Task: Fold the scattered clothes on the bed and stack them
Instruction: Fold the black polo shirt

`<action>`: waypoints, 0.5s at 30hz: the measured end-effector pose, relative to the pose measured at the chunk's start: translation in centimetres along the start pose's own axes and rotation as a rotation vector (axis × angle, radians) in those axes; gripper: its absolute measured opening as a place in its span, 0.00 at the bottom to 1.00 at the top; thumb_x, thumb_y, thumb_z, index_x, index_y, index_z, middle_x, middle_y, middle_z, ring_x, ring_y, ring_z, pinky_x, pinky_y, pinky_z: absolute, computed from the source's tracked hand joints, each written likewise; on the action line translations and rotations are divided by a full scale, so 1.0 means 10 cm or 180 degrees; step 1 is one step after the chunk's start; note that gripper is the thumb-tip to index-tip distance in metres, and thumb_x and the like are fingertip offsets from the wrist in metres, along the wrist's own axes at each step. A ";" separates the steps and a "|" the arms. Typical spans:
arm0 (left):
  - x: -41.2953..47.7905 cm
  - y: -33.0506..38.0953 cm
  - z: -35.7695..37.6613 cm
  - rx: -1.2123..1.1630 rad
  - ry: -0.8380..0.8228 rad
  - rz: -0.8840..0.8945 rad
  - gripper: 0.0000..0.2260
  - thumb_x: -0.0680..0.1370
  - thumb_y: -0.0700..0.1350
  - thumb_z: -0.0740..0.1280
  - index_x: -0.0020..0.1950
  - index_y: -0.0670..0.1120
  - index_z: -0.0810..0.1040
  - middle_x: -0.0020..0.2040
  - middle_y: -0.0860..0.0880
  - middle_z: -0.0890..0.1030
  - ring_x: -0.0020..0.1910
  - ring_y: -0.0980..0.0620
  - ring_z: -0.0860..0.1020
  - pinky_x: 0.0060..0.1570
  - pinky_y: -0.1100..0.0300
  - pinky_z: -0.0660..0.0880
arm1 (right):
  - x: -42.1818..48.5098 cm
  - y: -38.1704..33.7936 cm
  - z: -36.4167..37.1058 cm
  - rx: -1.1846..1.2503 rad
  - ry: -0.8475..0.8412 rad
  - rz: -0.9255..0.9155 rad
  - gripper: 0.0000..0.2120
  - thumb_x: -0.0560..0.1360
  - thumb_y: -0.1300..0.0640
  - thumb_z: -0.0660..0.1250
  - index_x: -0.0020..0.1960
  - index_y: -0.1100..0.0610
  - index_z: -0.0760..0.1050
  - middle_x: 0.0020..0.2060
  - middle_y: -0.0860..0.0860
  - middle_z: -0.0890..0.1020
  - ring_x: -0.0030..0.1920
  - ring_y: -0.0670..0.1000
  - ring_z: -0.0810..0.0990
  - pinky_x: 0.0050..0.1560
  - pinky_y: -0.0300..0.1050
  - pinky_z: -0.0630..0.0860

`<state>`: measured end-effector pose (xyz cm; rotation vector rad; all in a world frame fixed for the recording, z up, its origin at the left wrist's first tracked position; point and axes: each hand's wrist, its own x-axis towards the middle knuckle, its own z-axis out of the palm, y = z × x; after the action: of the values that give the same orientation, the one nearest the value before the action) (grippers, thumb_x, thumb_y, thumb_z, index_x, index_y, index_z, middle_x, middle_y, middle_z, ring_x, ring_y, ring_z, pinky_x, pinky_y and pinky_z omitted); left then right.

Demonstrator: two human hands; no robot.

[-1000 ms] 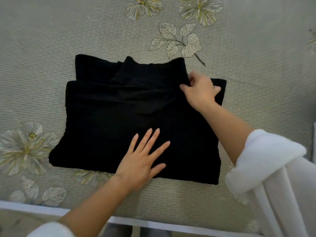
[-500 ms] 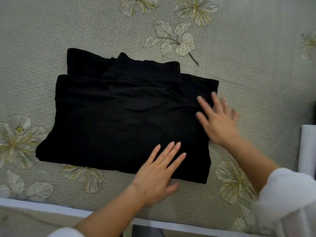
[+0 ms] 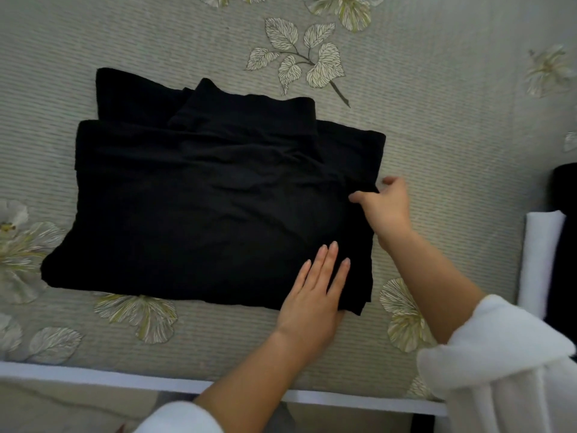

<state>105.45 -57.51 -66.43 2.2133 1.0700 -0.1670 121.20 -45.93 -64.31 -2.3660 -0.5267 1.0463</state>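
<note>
A black garment [image 3: 203,207] lies partly folded on the bed [image 3: 437,126], its collar end toward the far side. My left hand [image 3: 315,292] lies flat with straight fingers on the garment's near right corner. My right hand [image 3: 385,207] is at the garment's right edge, thumb and fingers pinching the fabric there.
The bed cover is grey-green with a leaf and flower print. The bed's white front edge [image 3: 93,375] runs along the bottom. At the right edge sit a folded white item [image 3: 540,260] and dark cloth [image 3: 565,189].
My right hand left the collar, slid down the right side and now pinches the right edge. My left hand moved right toward the near right corner, still flat.
</note>
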 end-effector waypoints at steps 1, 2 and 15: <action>-0.02 -0.01 -0.09 -0.0376 0.0011 0.0042 0.28 0.78 0.52 0.53 0.77 0.46 0.55 0.78 0.44 0.50 0.77 0.48 0.49 0.74 0.52 0.50 | -0.01 -0.06 -0.01 0.0262 -0.0086 0.0226 0.30 0.65 0.61 0.75 0.65 0.62 0.68 0.53 0.56 0.78 0.52 0.55 0.80 0.50 0.47 0.79; -0.04 -0.02 -0.18 -0.0960 0.0073 0.0033 0.26 0.79 0.49 0.52 0.78 0.48 0.54 0.78 0.49 0.47 0.77 0.53 0.46 0.75 0.56 0.45 | -0.03 -0.12 -0.03 0.0581 -0.0222 0.0428 0.25 0.65 0.63 0.74 0.61 0.64 0.73 0.50 0.57 0.81 0.49 0.57 0.83 0.46 0.47 0.81; -1.10 -1.31 -1.49 -0.5664 0.1666 -0.2071 0.15 0.77 0.31 0.58 0.57 0.44 0.78 0.51 0.47 0.84 0.52 0.48 0.82 0.51 0.53 0.80 | -0.99 -1.48 1.02 0.1911 -0.1713 -0.0112 0.33 0.67 0.72 0.66 0.70 0.60 0.65 0.50 0.60 0.80 0.47 0.58 0.82 0.41 0.48 0.80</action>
<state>86.14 -49.69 -57.47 0.2679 1.2901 0.8180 105.05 -36.42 -56.03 -1.5467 -0.3617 1.5729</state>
